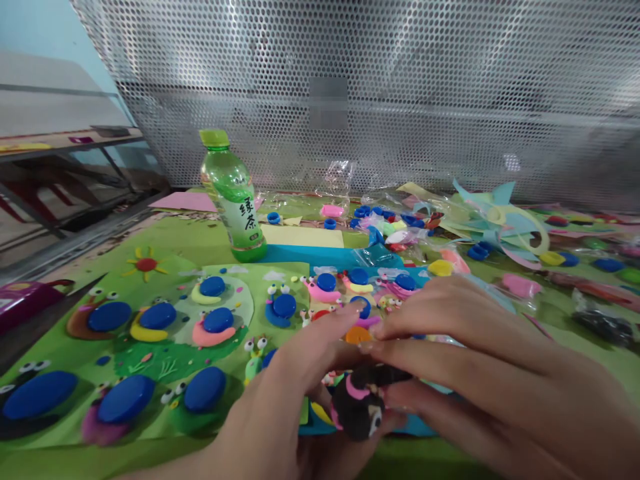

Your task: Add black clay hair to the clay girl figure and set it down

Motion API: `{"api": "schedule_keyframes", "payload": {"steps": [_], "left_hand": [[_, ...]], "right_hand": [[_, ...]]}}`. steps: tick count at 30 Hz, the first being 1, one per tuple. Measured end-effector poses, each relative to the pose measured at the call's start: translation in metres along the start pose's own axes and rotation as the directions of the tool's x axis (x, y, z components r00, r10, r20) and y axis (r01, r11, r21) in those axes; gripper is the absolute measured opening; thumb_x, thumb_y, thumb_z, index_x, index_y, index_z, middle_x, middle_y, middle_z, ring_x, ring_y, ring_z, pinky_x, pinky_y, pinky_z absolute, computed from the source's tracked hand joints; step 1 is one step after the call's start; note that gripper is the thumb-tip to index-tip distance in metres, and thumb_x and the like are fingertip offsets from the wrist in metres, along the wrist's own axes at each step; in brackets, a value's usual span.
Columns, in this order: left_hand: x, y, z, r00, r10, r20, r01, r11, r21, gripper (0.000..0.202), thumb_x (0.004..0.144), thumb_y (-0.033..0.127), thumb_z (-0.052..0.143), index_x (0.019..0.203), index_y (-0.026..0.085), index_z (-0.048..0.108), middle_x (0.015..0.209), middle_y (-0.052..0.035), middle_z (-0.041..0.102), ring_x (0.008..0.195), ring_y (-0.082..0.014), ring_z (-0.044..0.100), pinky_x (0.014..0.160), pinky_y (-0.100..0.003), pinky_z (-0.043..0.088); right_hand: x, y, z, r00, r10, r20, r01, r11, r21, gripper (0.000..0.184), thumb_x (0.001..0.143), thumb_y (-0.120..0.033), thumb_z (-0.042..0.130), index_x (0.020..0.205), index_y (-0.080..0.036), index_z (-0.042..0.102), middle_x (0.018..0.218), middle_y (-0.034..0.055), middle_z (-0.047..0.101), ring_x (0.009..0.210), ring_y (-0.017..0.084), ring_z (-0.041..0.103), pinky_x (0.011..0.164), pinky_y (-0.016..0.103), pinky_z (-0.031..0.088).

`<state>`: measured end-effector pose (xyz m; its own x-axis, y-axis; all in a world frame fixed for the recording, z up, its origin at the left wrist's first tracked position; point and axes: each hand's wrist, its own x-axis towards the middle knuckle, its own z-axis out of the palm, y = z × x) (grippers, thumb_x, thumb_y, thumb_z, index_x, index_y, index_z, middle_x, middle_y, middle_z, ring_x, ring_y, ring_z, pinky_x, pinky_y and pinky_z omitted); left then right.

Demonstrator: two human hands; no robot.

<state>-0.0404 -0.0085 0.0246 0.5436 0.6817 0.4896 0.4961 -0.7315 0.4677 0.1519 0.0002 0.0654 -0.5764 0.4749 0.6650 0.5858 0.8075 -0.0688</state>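
My left hand [295,393] and my right hand [480,360] meet low in the middle of the view, both closed round a small dark clay snail [357,403] with a pink stripe and a googly eye. The left hand cups it from below and the left. The right hand's fingers lie over its top. Just beyond the fingertips sit several finished clay snails with blue bottle-cap shells [326,283] on a green sheet [170,267].
A green tea bottle [233,197] stands upright at the back left. Loose blue caps [477,252], coloured paper scraps [493,213] and plastic bags litter the right side. A perforated metal screen [400,100] closes the back. Larger cap snails [125,398] fill the near left.
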Motion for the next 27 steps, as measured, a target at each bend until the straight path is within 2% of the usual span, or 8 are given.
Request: {"api": "schedule_keyframes", "payload": {"steps": [3,5,10,14,16,20,24,27], "left_hand": [[0.001,0.000,0.004,0.999,0.008,-0.034,-0.011,0.995,-0.096,0.032,0.081,0.023,0.055,0.109,0.018,0.040,0.106,-0.0004,0.065,0.086,-0.0090,0.065,0.068,-0.005,0.052],[0.002,-0.001,0.005,0.999,0.017,-0.035,-0.020,0.994,-0.107,0.034,0.082,0.022,0.053,0.111,0.018,0.037,0.109,-0.0009,0.064,0.090,-0.0094,0.064,0.068,-0.005,0.052],[0.003,0.001,0.001,0.998,0.045,-0.044,-0.042,0.997,0.068,0.028,0.083,0.029,0.052,0.106,0.018,0.042,0.096,-0.0006,0.069,0.089,-0.0131,0.065,0.066,-0.010,0.055],[0.003,0.002,0.003,0.997,0.004,-0.071,0.008,0.984,0.177,0.030,0.082,0.042,0.051,0.102,0.018,0.048,0.096,-0.0047,0.069,0.096,-0.0202,0.063,0.055,-0.015,0.058],[0.004,0.002,0.006,0.996,-0.009,-0.086,0.016,0.996,0.083,0.036,0.083,0.039,0.051,0.110,0.017,0.040,0.100,-0.0045,0.068,0.092,-0.0178,0.064,0.054,-0.014,0.058],[0.002,0.002,0.009,0.998,0.004,-0.059,-0.015,0.983,-0.182,0.040,0.085,0.025,0.053,0.116,0.020,0.028,0.108,0.0012,0.065,0.085,-0.0085,0.065,0.057,-0.005,0.054],[-0.001,0.003,0.008,0.999,0.004,-0.055,-0.015,0.977,-0.211,0.050,0.084,0.023,0.054,0.123,0.018,0.022,0.109,0.0022,0.064,0.087,-0.0071,0.064,0.070,-0.005,0.053],[-0.001,0.004,0.007,0.998,-0.007,-0.070,-0.008,0.976,-0.219,0.056,0.083,0.023,0.056,0.125,0.020,0.019,0.114,0.0020,0.062,0.095,-0.0076,0.062,0.078,-0.006,0.051]], "right_hand": [[0.004,-0.001,-0.005,1.000,0.012,-0.013,-0.011,1.000,0.027,0.013,0.084,-0.024,0.057,0.077,-0.020,0.067,0.079,-0.0011,0.070,0.071,0.012,0.064,0.069,0.023,0.052],[0.004,-0.001,-0.006,0.999,0.001,0.040,-0.003,0.999,0.045,0.011,0.083,-0.021,0.058,0.078,-0.021,0.068,0.080,-0.0022,0.070,0.071,0.011,0.064,0.068,0.023,0.052],[-0.005,0.000,0.002,0.997,-0.013,-0.082,0.010,0.999,-0.041,0.016,0.088,-0.028,0.052,0.088,-0.021,0.067,0.088,-0.0022,0.071,0.082,0.013,0.064,0.085,0.028,0.047],[-0.009,0.000,0.001,1.000,-0.014,-0.017,0.013,0.998,-0.066,0.015,0.085,-0.025,0.056,0.096,-0.018,0.065,0.081,-0.0008,0.071,0.076,0.013,0.066,0.081,0.024,0.051],[-0.009,0.000,-0.003,1.000,0.006,0.007,-0.006,1.000,-0.013,0.013,0.084,-0.020,0.057,0.094,-0.020,0.065,0.082,-0.0017,0.071,0.075,0.012,0.066,0.079,0.024,0.053],[-0.007,0.000,-0.010,0.999,-0.006,0.035,0.002,0.994,0.107,0.015,0.083,-0.011,0.056,0.092,-0.017,0.066,0.083,-0.0007,0.071,0.075,0.011,0.065,0.073,0.022,0.054],[-0.007,0.000,-0.011,0.998,-0.070,0.008,0.069,0.995,0.076,0.014,0.081,-0.008,0.057,0.086,-0.016,0.068,0.081,-0.0009,0.072,0.072,0.011,0.065,0.073,0.023,0.053],[-0.007,0.002,-0.009,0.997,-0.064,0.033,0.062,0.996,0.062,0.016,0.082,-0.009,0.056,0.088,-0.018,0.068,0.083,-0.0019,0.072,0.074,0.011,0.065,0.076,0.023,0.051]]}}
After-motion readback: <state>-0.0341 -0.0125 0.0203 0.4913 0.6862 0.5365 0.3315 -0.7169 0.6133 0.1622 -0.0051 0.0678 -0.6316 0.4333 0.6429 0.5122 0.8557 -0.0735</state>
